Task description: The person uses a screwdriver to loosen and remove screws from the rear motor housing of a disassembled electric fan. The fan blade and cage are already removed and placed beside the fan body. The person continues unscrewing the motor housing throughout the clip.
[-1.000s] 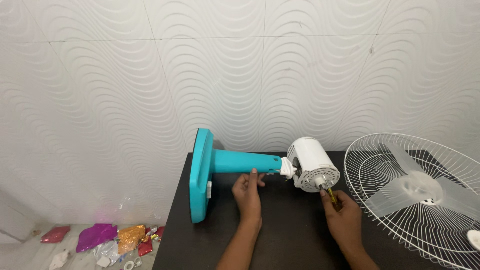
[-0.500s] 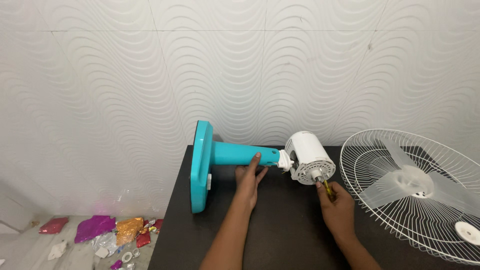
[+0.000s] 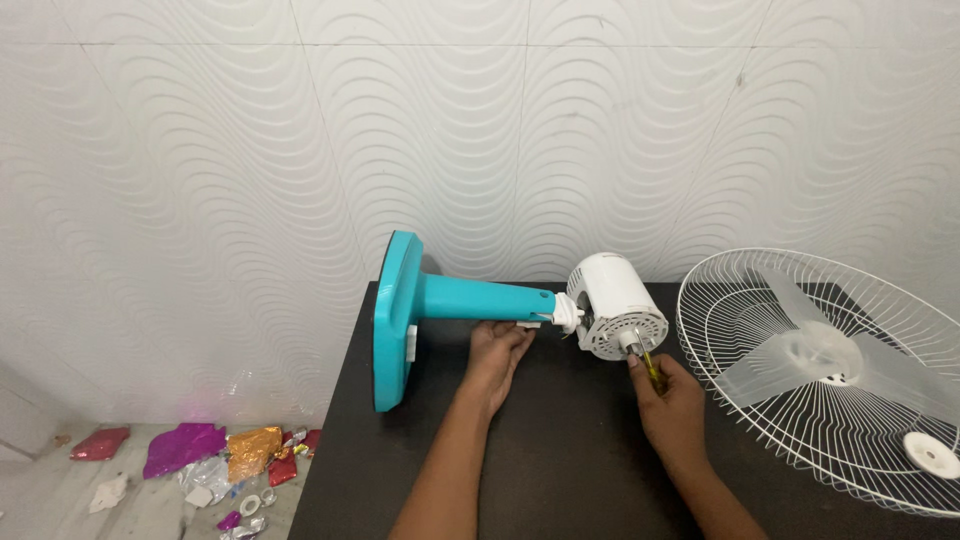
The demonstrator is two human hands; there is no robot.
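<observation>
A: What is lying on the counter?

B: A fan stand is lying on its side across the dark counter. Its flat teal base is standing on edge at the left, its teal column is running right, and it is ending in a white motor housing whose vented round face is pointing toward the person.

A: And the hands?

B: The left hand is resting under the column near the white joint, fingers loosely curled and touching the underside; it is propping rather than gripping. The right hand is closed around a screwdriver with a yellow handle, and the tip is meeting the middle of the motor's face.

A: Anything beside that?

B: A white wire grille is lying at the right, just beside the motor, holding pale translucent blades inside it. A small white round cap is sitting on the wires near its lower right edge.

A: Any packaging?

B: On the floor at the lower left, crumpled foil wrappers are lying scattered: red, purple, orange and silver, with small white scraps among them. I cannot tell whether they are holding anything.
</observation>
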